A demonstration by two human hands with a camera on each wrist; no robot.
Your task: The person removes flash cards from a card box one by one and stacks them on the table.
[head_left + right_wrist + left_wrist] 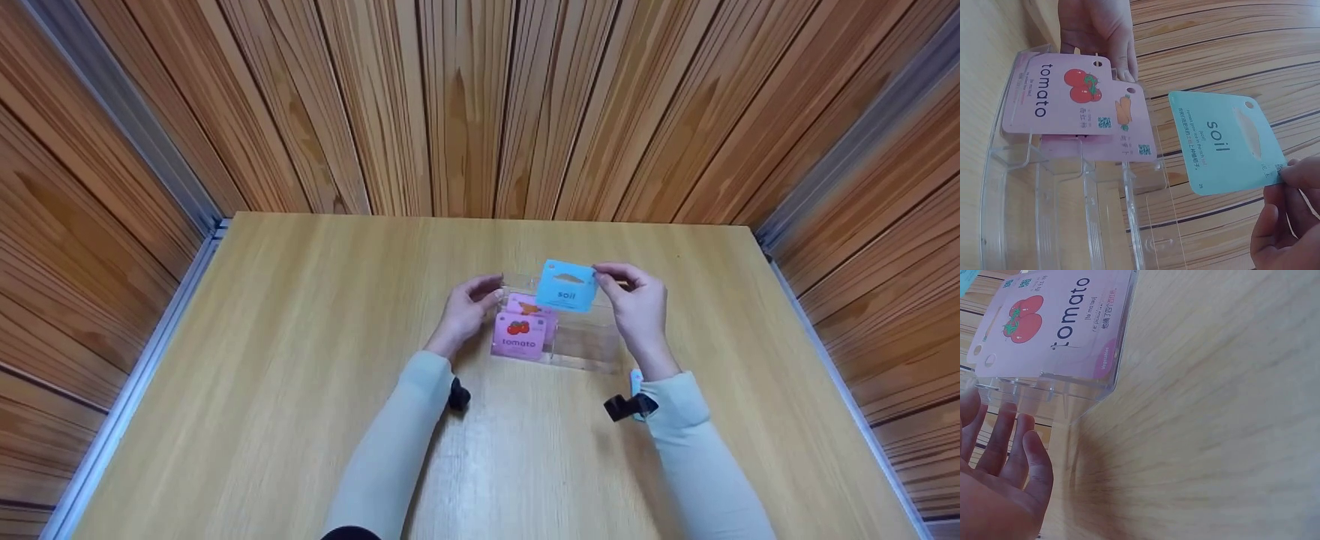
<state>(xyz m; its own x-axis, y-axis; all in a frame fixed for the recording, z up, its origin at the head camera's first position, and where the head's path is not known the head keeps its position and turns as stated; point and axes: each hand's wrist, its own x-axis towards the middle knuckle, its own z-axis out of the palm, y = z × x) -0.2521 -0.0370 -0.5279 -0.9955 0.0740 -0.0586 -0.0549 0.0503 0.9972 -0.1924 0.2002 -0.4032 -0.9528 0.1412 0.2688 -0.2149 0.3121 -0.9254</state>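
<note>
In the right hand point(637, 304), thumb and fingers pinch one corner of a blue "soil" card point(1224, 149). The card is held up over the back of a clear, tiered plastic card rack point(585, 346). At the rack's left side is the left hand point(466, 311), its thumb and fingertips resting at the side wall. A pink "tomato" card point(519, 336) stands in the front left slot. Behind it stands another pink card with a carrot picture point(1134, 118), partly covered by the tomato card.
Another blue card point(636, 381) lies on the wooden table point(315, 337) by the right wrist, mostly hidden by the sleeve and wrist camera. Wood-plank walls point(457, 105) enclose the table's back and sides.
</note>
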